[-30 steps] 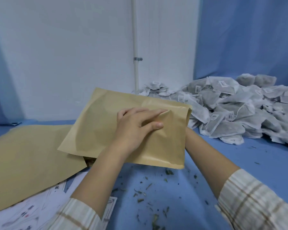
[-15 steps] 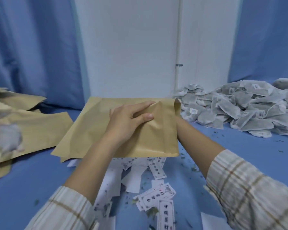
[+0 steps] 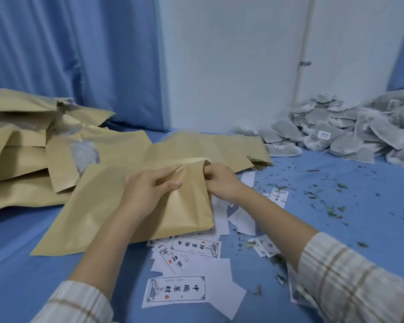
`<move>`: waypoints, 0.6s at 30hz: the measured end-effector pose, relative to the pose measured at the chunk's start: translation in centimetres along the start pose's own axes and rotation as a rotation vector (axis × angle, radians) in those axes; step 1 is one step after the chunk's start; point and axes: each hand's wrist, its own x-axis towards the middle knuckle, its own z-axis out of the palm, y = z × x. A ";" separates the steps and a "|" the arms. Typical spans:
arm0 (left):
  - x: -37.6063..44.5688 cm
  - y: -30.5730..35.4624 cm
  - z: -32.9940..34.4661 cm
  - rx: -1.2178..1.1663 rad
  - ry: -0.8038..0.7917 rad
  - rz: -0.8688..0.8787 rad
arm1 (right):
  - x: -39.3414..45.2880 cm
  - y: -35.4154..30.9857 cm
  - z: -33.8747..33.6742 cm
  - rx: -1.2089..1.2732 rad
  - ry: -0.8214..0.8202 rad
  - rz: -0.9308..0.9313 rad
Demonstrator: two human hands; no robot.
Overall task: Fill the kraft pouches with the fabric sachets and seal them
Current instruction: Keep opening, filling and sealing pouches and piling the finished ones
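Nearest, paper labels (image 3: pixel 176 291) lie loose on the blue desk (image 3: pixel 21 276), printed with large Chinese characters I can't read surely. Above them the left hand (image 3: pixel 147 190) pinches the pouch (image 3: pixel 117 206) near its mouth while the right hand (image 3: pixel 219 180) curls on the open edge — likely spreading it for filling. Sachets (image 3: pixel 350 134) wait far right, more pouches (image 3: pixel 28 145) far left.

Blue-covered table (image 3: pixel 336 206), kraft pouches (image 3: pixel 21 159) left, fabric sachets (image 3: pixel 359 134) right, printed labels (image 3: pixel 176 290), leaf crumbs (image 3: pixel 331 197)
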 end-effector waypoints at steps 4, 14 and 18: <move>0.2 -1.1 0.6 0.074 0.037 0.049 | -1.7 4.4 -2.6 -0.150 -0.001 -0.025; 0.1 -1.8 1.1 0.088 0.039 0.107 | -2.5 7.3 -2.4 -0.417 -0.135 -0.168; 0.1 -2.1 1.0 0.112 0.033 0.117 | -2.5 7.1 -3.1 -0.058 0.055 0.006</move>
